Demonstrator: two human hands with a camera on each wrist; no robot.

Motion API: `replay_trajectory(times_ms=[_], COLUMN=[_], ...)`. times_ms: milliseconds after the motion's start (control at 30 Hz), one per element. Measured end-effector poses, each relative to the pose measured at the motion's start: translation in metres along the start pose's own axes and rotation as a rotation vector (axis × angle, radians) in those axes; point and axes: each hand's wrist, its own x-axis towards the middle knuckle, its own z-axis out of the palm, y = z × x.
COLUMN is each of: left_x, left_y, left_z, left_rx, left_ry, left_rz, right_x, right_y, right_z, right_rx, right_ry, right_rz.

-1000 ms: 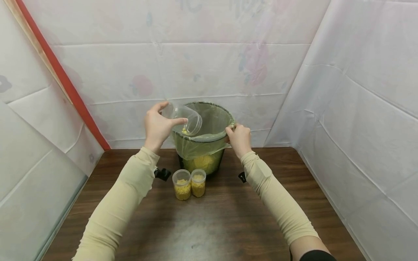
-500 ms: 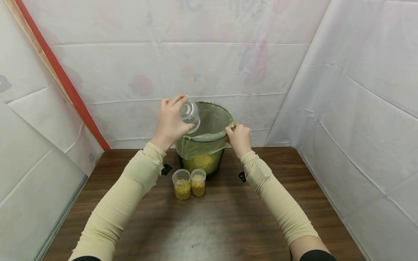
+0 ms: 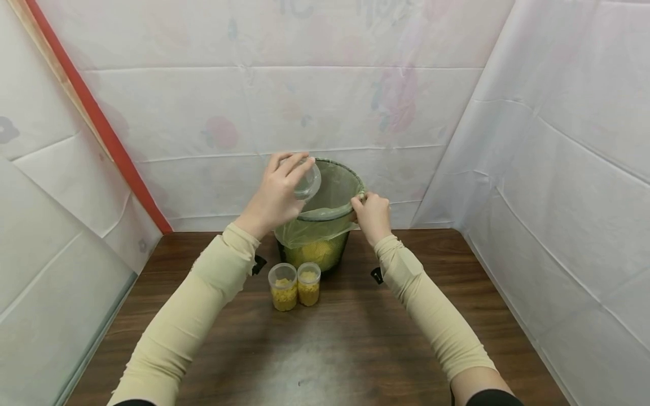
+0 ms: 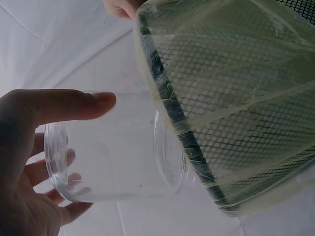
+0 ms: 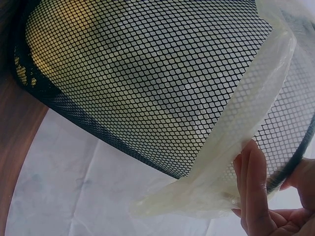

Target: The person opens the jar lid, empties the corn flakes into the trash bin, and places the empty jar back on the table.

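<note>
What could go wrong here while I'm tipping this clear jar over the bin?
The left hand holds the clear plastic jar right at the black mesh bin rim, so leftovers might drop outside. The right hand pinches the thin yellow-green liner, which may slip. The two filled jars could get knocked.

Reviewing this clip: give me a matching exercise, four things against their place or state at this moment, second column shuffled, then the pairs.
Things:
1. clear jar
2. mesh bin
3. two small tubs
4. right hand

States:
A. hold yellow pieces, on the table in front of the bin
B. grips the bin's rim
C. empty, tipped over the bin in the left hand
D. lined with a pale green bag

Pairs: 1-C, 2-D, 3-A, 4-B
</note>
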Motion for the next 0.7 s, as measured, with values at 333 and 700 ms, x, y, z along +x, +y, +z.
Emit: replay_trajectory(times_ms=[333, 700], left_x=[0.002, -0.001], left_y=[-0.01, -0.043], left_z=[-0.004, -0.007], left_rx=[-0.159, -0.599], left_ry=[0.011, 0.032], left_rz=[-0.645, -1.078], right_x=[0.0, -0.001], right_y=[-0.001, 0.0], right_z=[0.0, -0.001], right_rx=[-0.002, 0.015], right_ry=[0.013, 0.004], right_rz=[0.004, 0.01])
